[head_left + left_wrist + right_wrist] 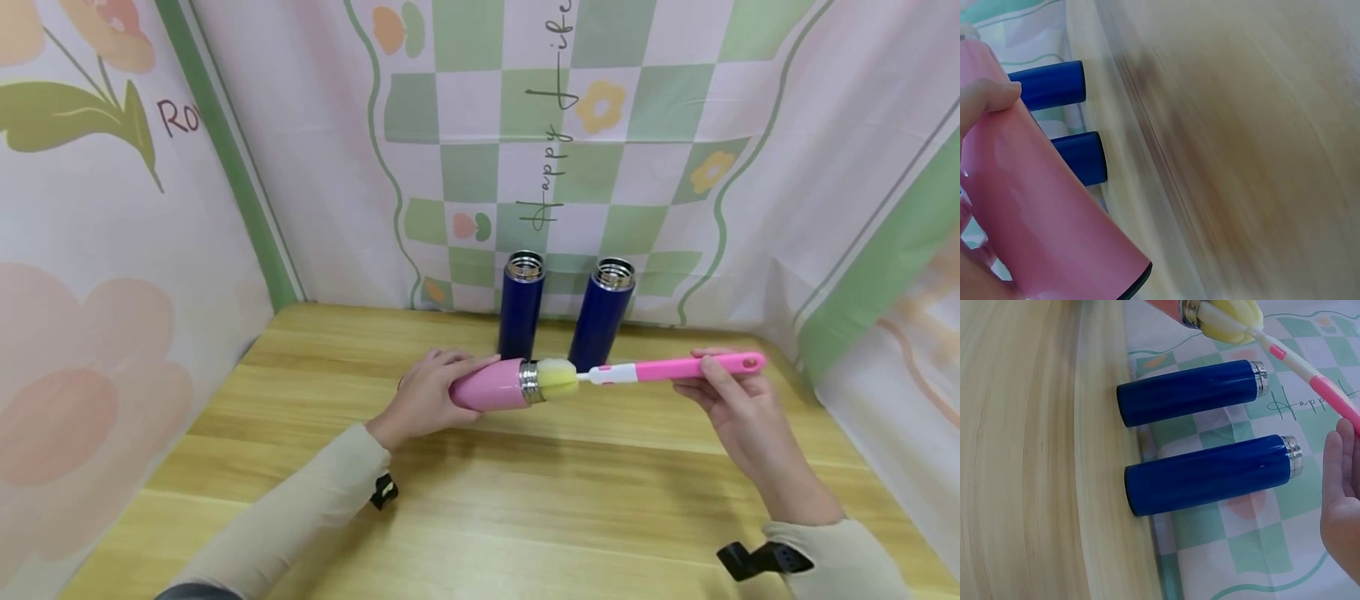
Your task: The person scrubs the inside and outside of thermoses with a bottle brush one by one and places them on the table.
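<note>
Pale wood-grain table, two dark blue bottles upright near its far edge (both uncapped), slightly apart

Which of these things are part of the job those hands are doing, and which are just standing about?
In the job:
pink bottle, held by the left hand
brush, held by the right hand, its yellow head at the bottle's mouth

Apparently just there for now:
one blue bottle, another blue bottle, both open, untouched
checked cloth

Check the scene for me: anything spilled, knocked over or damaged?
Nothing stands out. Both blue bottles stand upright, open. The pink bottle is sideways, but the left hand grips it, with the brush at its mouth. No spill or damage shows.
</note>
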Motion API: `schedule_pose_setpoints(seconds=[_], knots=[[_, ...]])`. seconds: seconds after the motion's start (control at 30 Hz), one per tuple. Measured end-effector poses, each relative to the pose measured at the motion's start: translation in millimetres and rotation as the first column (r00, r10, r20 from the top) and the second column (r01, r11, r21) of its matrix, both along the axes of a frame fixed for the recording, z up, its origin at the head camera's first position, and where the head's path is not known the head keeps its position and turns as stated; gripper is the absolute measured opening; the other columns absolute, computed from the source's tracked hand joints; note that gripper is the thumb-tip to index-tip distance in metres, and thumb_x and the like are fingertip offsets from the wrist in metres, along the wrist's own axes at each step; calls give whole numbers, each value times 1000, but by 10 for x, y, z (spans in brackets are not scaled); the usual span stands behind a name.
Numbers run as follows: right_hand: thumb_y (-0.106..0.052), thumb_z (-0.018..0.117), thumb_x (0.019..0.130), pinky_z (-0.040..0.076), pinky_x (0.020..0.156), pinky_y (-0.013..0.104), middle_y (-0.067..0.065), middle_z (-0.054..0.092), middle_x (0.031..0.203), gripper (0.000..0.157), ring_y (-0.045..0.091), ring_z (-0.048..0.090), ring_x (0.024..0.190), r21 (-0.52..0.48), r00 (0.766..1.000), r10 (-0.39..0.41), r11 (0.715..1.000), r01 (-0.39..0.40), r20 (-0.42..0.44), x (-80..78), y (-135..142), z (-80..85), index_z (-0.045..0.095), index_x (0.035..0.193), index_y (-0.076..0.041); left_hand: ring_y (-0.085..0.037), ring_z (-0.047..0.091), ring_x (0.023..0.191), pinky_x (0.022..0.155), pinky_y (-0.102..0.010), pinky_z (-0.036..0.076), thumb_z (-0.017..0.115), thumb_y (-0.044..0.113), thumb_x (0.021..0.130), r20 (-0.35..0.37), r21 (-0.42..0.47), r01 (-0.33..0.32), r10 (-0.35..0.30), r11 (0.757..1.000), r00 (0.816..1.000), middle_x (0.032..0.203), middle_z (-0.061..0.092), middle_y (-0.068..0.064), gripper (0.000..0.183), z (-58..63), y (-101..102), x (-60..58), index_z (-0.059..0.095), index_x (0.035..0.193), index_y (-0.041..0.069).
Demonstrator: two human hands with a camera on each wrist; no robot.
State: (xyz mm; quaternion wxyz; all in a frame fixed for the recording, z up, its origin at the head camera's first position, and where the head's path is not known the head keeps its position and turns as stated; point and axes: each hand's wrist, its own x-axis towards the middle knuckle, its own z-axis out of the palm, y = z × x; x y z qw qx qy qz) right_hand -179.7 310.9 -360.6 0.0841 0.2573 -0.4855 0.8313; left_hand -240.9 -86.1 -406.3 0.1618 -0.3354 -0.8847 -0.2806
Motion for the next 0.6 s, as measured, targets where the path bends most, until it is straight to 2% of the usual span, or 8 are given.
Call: schedule_pose_setpoints(seconds=[0.6], knots=[[7, 37, 105, 53, 91, 35, 21, 67, 106, 29, 27, 70, 97, -42, 999, 21, 999, -20, 29, -19, -79, -49, 61, 119, 12, -21, 50, 109, 87, -45, 45, 88, 33, 73, 54, 22, -6, 5, 1000, 999, 128, 62, -2, 75, 21, 35, 46, 58, 142, 35]])
